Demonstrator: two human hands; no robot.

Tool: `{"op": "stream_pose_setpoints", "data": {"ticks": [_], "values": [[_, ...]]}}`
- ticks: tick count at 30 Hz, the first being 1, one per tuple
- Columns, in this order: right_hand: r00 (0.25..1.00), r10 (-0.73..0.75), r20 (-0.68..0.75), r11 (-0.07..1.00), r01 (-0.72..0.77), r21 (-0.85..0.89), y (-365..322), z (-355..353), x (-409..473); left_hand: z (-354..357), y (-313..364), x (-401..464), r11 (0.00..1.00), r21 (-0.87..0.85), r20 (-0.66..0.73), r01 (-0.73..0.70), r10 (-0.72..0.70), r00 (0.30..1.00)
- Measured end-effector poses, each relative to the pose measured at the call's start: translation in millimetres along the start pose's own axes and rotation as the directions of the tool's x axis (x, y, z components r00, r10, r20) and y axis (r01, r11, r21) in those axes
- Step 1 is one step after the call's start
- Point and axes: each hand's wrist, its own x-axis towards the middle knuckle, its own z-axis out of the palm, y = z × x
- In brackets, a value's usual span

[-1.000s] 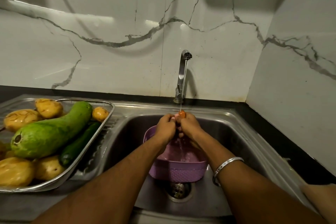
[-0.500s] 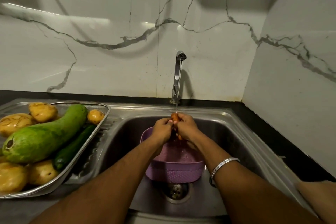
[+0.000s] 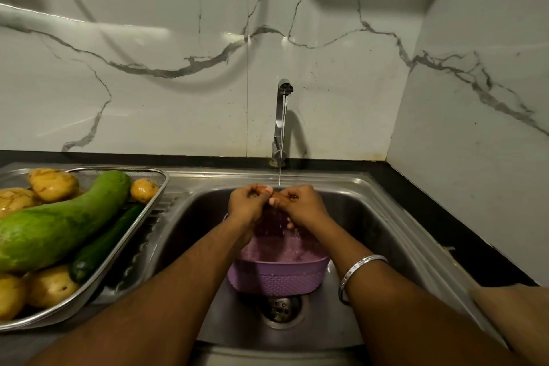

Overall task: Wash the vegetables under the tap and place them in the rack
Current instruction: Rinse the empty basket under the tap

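The steel sink [image 3: 371,217] spreads out beneath both hands, its drain [image 3: 280,307] straight below them toward the person. To the left of the left hand, a steel mesh rack [image 3: 124,242] sits on the draining board, piled with washed produce. The biggest piece there is a long pale green gourd [image 3: 59,226], lying diagonally across the pile. A dark green cucumber [image 3: 104,244] lies along its right side, touching it. At least 5 yellow potatoes [image 3: 53,184] are tucked around and under the gourd, 1 of them near the rack's far right corner.

Directly under the hands, a purple plastic basket [image 3: 277,276] stands in the sink, wet inside, just beyond the drain. Behind the hands, the chrome tap [image 3: 280,116] rises from the back edge of the sink, and a thin stream of water [image 3: 279,169] falls from it onto the fingers.

The left hand [image 3: 248,206] and right hand [image 3: 303,206] meet over the basket, fingers curled, together pinching a small orange vegetable [image 3: 274,194] right where the stream lands. Most of it is hidden by the fingers, so I cannot tell what kind it is. A silver bangle [image 3: 361,272] circles the right wrist.
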Motion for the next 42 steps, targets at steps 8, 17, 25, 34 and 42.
{"op": "stream_pose_setpoints", "data": {"ticks": [8,17,25,34,42], "values": [[0.985,0.133,-0.113,0.921,-0.081,0.38,-14.1,10.7,6.3,-1.7,13.6,-8.4,0.959,-0.077,0.269,0.274,-0.245,0.931],[0.954,0.299,0.011,0.885,-0.281,0.372,-20.5,11.8,5.9,6.5,11.4,-24.6,0.952,0.295,0.36,0.084,-0.192,0.913],[0.922,0.386,-0.026,0.894,-0.367,0.257,-0.2,20.5,14.3,6.2,-11.5,-8.9,0.689,0.671,0.182,-0.273,0.204,0.962],[0.907,0.399,0.136,0.857,-0.421,0.296,-6.5,15.5,-4.8,21.9,0.2,-4.8,0.999,0.035,0.126,0.037,-0.041,0.991],[0.936,0.347,0.066,0.861,-0.345,0.374,-9.2,6.6,-3.1,23.6,8.3,-3.0,0.98,-0.186,0.191,0.066,-0.029,0.981]]}}
